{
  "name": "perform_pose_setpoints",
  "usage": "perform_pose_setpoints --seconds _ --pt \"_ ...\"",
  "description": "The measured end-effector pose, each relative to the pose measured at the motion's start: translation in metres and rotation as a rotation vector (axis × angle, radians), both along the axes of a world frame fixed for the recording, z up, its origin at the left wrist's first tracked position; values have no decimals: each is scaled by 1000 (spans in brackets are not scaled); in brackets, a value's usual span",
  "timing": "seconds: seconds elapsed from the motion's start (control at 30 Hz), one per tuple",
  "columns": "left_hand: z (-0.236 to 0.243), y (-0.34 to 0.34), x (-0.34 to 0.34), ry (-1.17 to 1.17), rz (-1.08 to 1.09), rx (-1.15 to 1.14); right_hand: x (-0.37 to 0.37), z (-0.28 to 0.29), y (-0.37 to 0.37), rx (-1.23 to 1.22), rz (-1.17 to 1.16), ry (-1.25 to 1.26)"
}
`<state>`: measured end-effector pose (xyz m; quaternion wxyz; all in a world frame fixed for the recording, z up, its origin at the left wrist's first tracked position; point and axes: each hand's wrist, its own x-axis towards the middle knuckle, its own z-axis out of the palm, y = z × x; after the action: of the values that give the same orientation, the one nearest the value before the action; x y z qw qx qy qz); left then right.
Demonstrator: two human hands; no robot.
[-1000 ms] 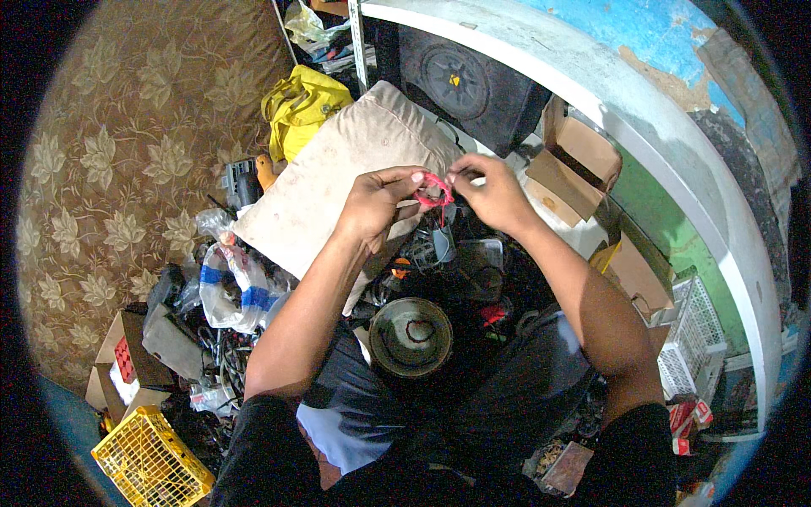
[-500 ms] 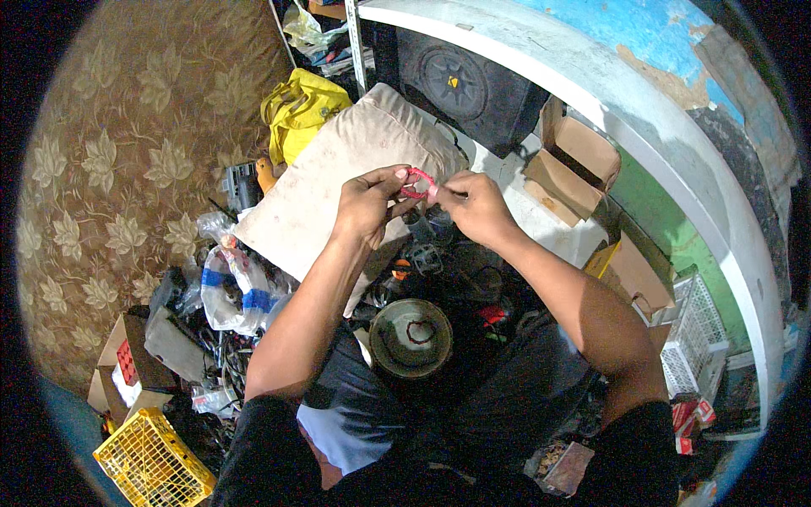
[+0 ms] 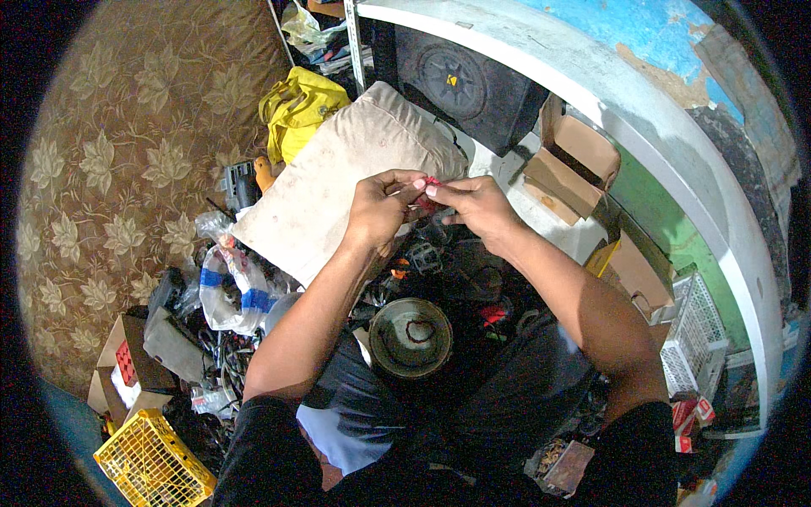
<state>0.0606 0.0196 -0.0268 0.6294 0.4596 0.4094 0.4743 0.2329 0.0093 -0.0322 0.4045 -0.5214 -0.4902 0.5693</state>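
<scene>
Dim indoor light, dark vignette, fisheye-bent edges, murky centre shadows

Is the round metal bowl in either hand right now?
No, the round metal bowl sits below both hands, which pinch a small red piece between left hand and right hand.

The small red thing [image 3: 427,188] pinched between the left hand [image 3: 378,209] and right hand [image 3: 478,208] is mostly covered by fingertips, too small to identify. The forearms hide much of the dark clutter [image 3: 448,262] beneath. The yellow crate [image 3: 152,463] blurs at the rim.
</scene>
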Motion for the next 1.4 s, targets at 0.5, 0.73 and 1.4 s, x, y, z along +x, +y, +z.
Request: perform_pose_setpoints --seconds 0.5,0.73,1.4 --pt "12 11 -13 411 -85 354 -5 9 -1 -226 -89 360" --pt "17 1 -8 733 88 545 -9 2 0 -160 -144 304" --pt "5 11 -18 438 -192 433 17 27 5 -25 -7 171"
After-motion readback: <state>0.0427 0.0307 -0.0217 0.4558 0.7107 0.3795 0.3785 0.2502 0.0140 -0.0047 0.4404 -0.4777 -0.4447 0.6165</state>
